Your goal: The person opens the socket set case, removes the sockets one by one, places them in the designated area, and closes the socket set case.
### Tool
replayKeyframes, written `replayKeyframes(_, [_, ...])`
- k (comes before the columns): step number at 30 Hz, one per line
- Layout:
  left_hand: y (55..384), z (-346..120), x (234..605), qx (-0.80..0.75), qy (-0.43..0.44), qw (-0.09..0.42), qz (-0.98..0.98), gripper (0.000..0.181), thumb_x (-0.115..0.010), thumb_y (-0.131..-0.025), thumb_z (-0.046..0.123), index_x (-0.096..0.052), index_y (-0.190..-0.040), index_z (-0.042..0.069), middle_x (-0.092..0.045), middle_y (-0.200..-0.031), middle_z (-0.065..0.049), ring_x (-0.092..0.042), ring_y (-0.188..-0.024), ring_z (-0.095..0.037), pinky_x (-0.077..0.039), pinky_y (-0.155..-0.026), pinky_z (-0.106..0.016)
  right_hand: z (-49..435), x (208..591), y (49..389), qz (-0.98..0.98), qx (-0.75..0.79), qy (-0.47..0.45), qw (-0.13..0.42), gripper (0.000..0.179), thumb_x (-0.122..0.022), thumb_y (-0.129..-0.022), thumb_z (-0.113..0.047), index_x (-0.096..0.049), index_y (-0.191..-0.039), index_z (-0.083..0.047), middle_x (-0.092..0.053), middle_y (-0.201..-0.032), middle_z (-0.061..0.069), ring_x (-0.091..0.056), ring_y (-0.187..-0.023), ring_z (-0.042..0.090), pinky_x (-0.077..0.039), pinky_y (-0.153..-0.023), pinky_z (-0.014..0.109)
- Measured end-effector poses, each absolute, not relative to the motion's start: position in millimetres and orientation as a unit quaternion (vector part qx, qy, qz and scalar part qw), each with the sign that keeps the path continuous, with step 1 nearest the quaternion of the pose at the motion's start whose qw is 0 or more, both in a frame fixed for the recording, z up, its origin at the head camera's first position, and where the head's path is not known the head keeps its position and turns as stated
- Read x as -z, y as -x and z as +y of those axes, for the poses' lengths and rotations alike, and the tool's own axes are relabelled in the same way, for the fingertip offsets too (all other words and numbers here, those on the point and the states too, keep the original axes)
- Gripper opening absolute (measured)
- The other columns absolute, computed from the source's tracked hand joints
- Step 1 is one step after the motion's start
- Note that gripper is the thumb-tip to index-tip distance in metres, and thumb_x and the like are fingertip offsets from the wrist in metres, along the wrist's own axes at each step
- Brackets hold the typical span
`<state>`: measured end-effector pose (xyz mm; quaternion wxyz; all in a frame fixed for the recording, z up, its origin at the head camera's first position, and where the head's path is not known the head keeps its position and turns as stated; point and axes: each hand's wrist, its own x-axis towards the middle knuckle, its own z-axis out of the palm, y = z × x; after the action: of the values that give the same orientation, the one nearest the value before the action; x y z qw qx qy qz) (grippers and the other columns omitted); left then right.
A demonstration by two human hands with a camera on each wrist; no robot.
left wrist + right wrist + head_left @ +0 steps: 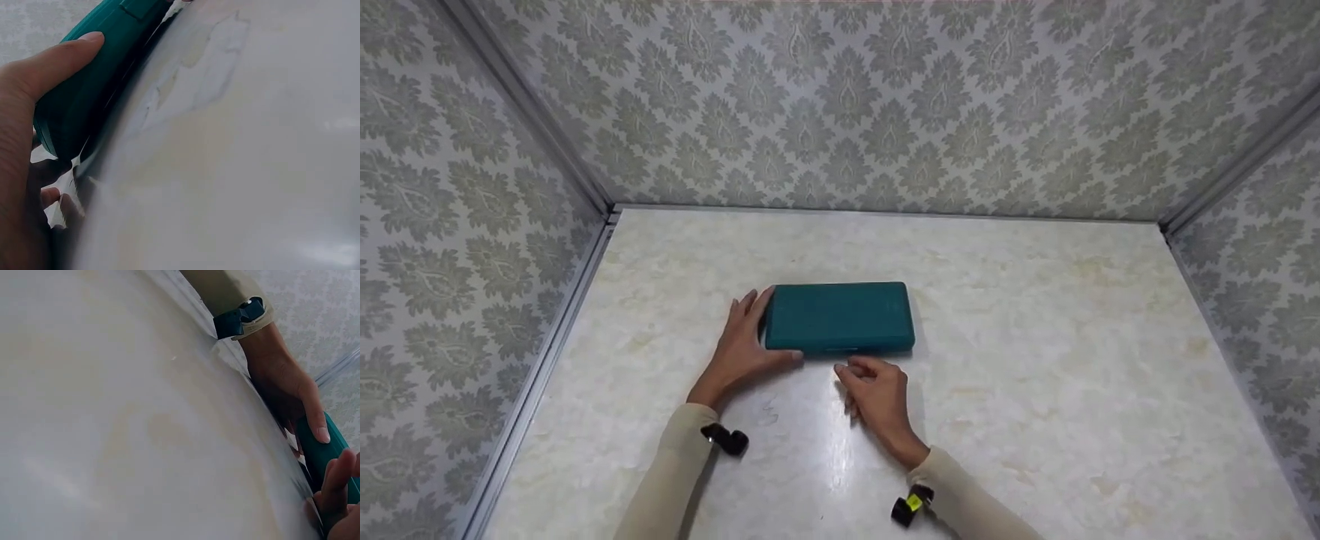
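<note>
A flat teal hard case (840,315) with rounded corners lies closed on the table, its long side facing me. A small latch (139,7) shows on its front side in the left wrist view. My left hand (742,349) holds the case's left end, the thumb (84,50) along the front side and the fingers round the end. Just in front of the case, right of its front middle, is my right hand (877,394), its fingers loosely bent with nothing between them. In the right wrist view the right fingers (336,481) overlap the case.
The pale marbled table (1072,360) reaches to patterned wall panels (847,97) at the back and both sides, with metal rails (536,375) along the left edge. Each sleeve carries a small black wrist camera (725,439).
</note>
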<state>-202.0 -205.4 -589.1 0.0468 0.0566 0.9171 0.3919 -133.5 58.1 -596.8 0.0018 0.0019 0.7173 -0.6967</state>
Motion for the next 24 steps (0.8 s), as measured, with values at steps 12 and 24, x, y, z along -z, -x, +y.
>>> replayKeyframes(12, [205.2, -206.6, 590.3, -0.409, -0.071, 0.054, 0.908, 0.127, -0.089, -0.078, 0.072, -0.020, -0.178, 0.035, -0.013, -0.184, -0.015, 0.006, -0.169, -0.047, -0.017, -0.127, -0.080, 48.9, 588.3, 142.4, 0.580, 0.801, -0.128, 0.074, 0.036, -0.081, -0.104, -0.024, -0.080, -0.104, 0.012, -0.079, -0.094, 0.025, -0.064, -0.056, 0.012, -0.056, -0.048, 0.024])
replayKeyframes(24, [207.4, -211.2, 587.8, -0.408, -0.074, 0.072, 0.907, 0.123, -0.088, -0.085, 0.065, -0.018, -0.179, 0.028, -0.009, -0.183, -0.021, 0.010, -0.167, -0.052, -0.014, -0.127, -0.082, 42.4, 587.0, 146.5, 0.555, 0.813, -0.163, 0.067, 0.039, -0.081, -0.103, -0.025, -0.079, -0.108, 0.014, -0.079, -0.087, 0.015, -0.064, -0.063, 0.010, -0.054, -0.053, 0.021])
